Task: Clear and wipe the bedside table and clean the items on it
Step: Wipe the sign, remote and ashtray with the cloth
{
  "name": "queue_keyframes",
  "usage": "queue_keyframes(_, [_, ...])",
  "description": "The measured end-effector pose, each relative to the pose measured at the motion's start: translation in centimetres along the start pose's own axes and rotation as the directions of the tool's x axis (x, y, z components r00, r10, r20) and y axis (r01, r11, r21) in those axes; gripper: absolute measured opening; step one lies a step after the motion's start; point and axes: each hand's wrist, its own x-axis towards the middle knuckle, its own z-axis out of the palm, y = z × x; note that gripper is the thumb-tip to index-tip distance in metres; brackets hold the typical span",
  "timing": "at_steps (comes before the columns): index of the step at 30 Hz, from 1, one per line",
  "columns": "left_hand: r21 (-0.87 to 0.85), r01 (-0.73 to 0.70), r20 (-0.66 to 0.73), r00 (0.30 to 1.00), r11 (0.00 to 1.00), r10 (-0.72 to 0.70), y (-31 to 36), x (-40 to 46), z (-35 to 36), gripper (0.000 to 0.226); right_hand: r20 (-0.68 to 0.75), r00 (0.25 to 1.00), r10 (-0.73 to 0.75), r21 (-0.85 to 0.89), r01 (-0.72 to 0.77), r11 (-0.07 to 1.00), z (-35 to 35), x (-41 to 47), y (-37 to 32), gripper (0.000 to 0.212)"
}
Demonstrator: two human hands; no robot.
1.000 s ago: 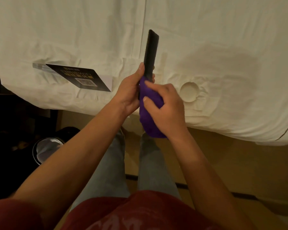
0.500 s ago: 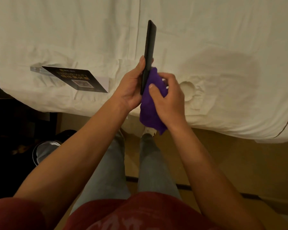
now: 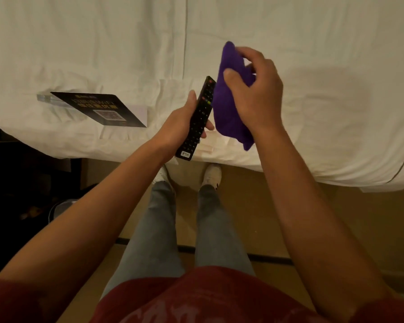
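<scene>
- Far left: dark furniture (image 3: 21, 164) sitting beside the bed, too dim to make out; a round shiny-rimmed bin (image 3: 56, 208) showing below it, partly hidden by the L forearm.
- WiFi card (image 3: 98, 108) w/ QR code, black, in a clear acrylic stand, lying flat on the white bed sheet (image 3: 103, 43) near the bed's edge, well left of the hands.
- Left hand (image 3: 175, 127) gripping a black TV remote (image 3: 198, 117): thumb lying along its left edge, fingers curling under & showing at the right side. Remote tilting, button face up toward cam, red power btn at the far end, near end hanging over the bed's edge.
- Purple cloth (image 3: 229, 101) bunched, hanging just right of the remote; touching or not, can't tell.
- Right hand (image 3: 254, 89) clutching the cloth, fingers closing over its top, held above the sheet.
- Below: legs in grey jeans (image 3: 154, 229), white shoes (image 3: 211, 174) on the tan floor (image 3: 289, 206) at the bed's edge; red shirt (image 3: 196, 299) at bottom.
</scene>
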Motion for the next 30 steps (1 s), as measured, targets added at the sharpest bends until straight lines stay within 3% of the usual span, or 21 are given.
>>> queue_keyframes(3, [-0.089, -0.043, -0.046, 0.998, 0.995, 0.039, 0.2, 0.2, 0.8, 0.065, 0.086, 0.996, -0.024, -0.12, 0.034, 0.992, 1.8, 0.3, -0.3, 0.043])
queue_keyframes(6, [-0.267, -0.064, -0.079, 0.996, 0.962, 0.044, 0.1, 0.7, 1.1, 0.058, 0.102, 0.995, 0.012, -0.105, -0.002, 0.994, 3.1, -1.2, 0.0, 0.041])
queue_keyframes(11, [-0.621, 0.087, -0.017, 0.992, 0.779, -0.125, -0.7, 0.9, 1.0, 0.05, 0.208, 0.978, 0.019, -0.122, 0.007, 0.993, 4.1, -5.2, 1.0, 0.039])
queue_keyframes(14, [-0.702, 0.117, -0.037, 0.979, 0.703, -0.199, -1.3, 1.5, 0.8, 0.054, 0.307, 0.951, 0.028, -0.153, 0.02, 0.988, 4.0, -7.9, 1.6, 0.04])
queue_keyframes(20, [-0.755, 0.028, -0.164, 0.959, 0.656, -0.23, -1.9, 3.3, 0.0, 0.053, 0.471, 0.88, 0.052, -0.127, 0.009, 0.992, 2.8, -10.4, 3.5, 0.037])
queue_keyframes(25, [-0.84, -0.046, -0.268, 0.901, 0.54, -0.34, -1.4, 4.4, -0.7, 0.029, 0.314, 0.923, 0.222, 0.004, -0.235, 0.972, 0.2, -8.5, 6.0, 0.02])
queue_keyframes(28, [-0.76, -0.029, -0.354, 0.857, 0.65, -0.375, -1.4, 4.8, -0.5, 0.018, 0.222, 0.928, 0.298, 0.071, -0.321, 0.945, -1.2, -6.6, 7.0, 0.015])
queue_keyframes(30, [-0.714, 0.0, -0.345, 0.871, 0.7, -0.351, -1.8, 4.9, -0.2, 0.018, 0.189, 0.936, 0.296, 0.092, -0.317, 0.944, -1.8, -5.5, 7.3, 0.016])
